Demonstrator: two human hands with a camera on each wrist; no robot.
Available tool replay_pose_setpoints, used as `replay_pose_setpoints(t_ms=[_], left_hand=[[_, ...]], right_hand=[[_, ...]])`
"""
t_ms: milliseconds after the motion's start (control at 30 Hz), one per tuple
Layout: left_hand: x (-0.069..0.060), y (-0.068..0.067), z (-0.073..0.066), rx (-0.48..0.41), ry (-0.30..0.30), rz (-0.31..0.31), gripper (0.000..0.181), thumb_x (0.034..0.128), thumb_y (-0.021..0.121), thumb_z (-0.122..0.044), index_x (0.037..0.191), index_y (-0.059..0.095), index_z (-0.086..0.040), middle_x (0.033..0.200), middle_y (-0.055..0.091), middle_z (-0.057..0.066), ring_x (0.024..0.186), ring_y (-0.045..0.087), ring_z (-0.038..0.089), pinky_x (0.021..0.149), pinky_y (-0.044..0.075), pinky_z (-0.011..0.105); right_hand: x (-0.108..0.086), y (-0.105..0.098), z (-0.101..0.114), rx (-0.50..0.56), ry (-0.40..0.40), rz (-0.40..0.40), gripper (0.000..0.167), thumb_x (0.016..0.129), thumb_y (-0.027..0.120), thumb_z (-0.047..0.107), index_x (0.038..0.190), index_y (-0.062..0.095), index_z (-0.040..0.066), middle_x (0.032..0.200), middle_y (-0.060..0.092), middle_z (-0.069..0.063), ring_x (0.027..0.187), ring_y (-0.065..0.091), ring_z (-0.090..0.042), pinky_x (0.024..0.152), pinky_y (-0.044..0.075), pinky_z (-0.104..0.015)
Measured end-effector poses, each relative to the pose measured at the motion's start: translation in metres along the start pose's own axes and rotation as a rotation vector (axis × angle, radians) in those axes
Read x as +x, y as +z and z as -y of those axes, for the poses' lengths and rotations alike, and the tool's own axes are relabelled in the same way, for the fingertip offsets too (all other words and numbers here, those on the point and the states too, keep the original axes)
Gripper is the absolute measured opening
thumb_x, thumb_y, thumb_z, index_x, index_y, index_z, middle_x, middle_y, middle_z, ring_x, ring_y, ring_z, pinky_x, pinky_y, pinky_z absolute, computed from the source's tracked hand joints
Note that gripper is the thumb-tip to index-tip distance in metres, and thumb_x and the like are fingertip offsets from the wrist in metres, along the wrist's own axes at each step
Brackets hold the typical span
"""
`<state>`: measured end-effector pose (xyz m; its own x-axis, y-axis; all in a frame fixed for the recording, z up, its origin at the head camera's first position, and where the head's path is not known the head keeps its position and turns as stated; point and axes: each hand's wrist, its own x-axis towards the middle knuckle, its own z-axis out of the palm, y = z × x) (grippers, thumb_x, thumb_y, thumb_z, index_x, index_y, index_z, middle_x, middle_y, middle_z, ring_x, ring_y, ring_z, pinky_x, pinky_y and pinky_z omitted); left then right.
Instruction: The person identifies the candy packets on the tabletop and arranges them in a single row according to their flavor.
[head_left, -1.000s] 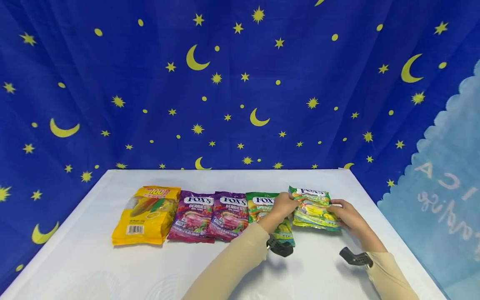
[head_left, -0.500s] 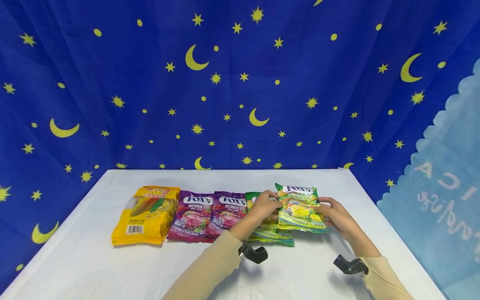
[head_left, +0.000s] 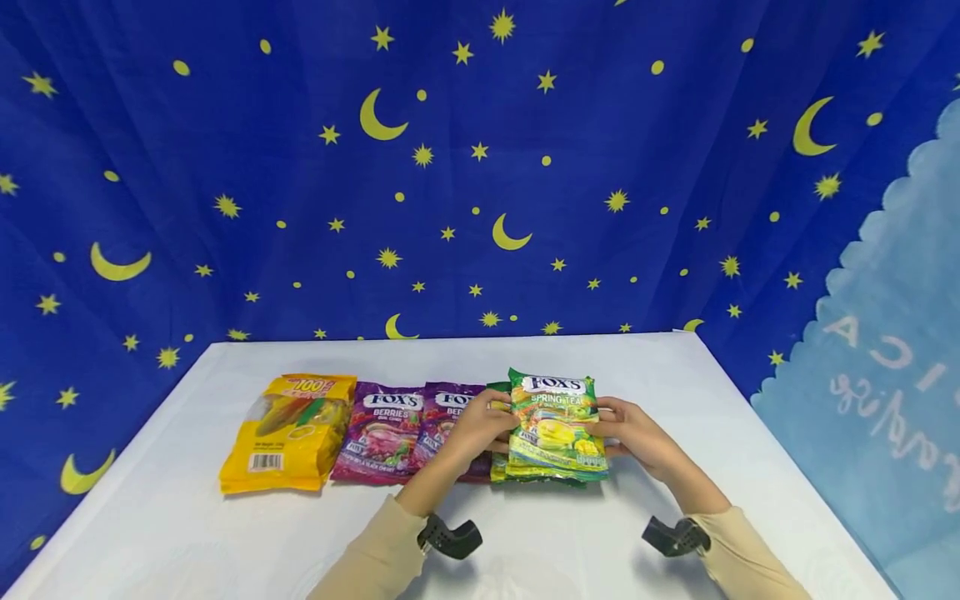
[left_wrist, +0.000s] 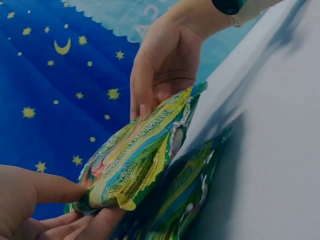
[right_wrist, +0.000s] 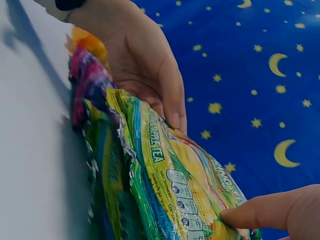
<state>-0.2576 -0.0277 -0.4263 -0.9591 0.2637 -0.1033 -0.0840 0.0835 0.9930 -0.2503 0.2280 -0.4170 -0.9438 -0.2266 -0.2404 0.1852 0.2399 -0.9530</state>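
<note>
Both hands hold a green and yellow Fox's Spring Tea candy bag [head_left: 557,421] by its two sides. The left hand [head_left: 478,423] pinches its left edge, thumb on the front; the right hand [head_left: 632,433] pinches the right edge. In the left wrist view the held bag [left_wrist: 145,150] is above a second green candy bag [left_wrist: 187,187] lying on the table. That lower bag is mostly covered in the head view. Left of it lie two purple Fox's Berries bags, one [head_left: 378,433] in plain sight and the other [head_left: 438,425] partly behind the left hand.
A yellow bag [head_left: 300,450] with a barcode lies at the left end of the row on the white table [head_left: 225,542]. A blue curtain [head_left: 450,183] with stars and moons hangs behind. Light blue cloth [head_left: 892,333] hangs at the right.
Both hands have moved left with the upper green bag, from the table's right part to over the other green bag. The head view has shifted slightly.
</note>
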Motion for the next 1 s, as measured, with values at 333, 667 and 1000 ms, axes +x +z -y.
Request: replay_pose_setpoints(t_ms=[333, 667, 1000], left_hand=[[-0.015, -0.018, 0.0, -0.006, 0.026, -0.047, 0.042, 0.0884, 0.065, -0.003, 0.126, 0.048, 0.003, 0.099, 0.067, 0.017, 0.066, 0.065, 0.019, 0.061, 0.058, 0.035], [-0.023, -0.03, 0.004, -0.03, 0.046, -0.05, 0.044, 0.0881, 0.065, -0.002, 0.128, 0.046, 0.002, 0.102, 0.067, 0.02, 0.072, 0.067, 0.023, 0.062, 0.058, 0.037], [-0.025, -0.029, 0.0, -0.024, 0.05, -0.053, 0.044, 0.0889, 0.065, -0.001, 0.128, 0.046, -0.001, 0.104, 0.068, 0.021, 0.077, 0.068, 0.027, 0.061, 0.058, 0.038]], right_hand=[[0.003, 0.022, 0.009, -0.003, -0.019, 0.004, 0.058, 0.091, 0.063, 0.01, 0.14, 0.036, -0.003, 0.126, 0.059, -0.022, 0.095, 0.065, -0.025, 0.077, 0.056, -0.04], [0.001, 0.035, 0.011, 0.006, -0.058, 0.015, 0.058, 0.09, 0.062, 0.007, 0.14, 0.034, -0.002, 0.127, 0.058, -0.021, 0.089, 0.065, -0.023, 0.068, 0.055, -0.036], [-0.005, 0.032, 0.017, -0.014, -0.092, 0.022, 0.058, 0.089, 0.062, 0.005, 0.14, 0.034, 0.0, 0.125, 0.058, -0.021, 0.09, 0.065, -0.023, 0.07, 0.056, -0.036]])
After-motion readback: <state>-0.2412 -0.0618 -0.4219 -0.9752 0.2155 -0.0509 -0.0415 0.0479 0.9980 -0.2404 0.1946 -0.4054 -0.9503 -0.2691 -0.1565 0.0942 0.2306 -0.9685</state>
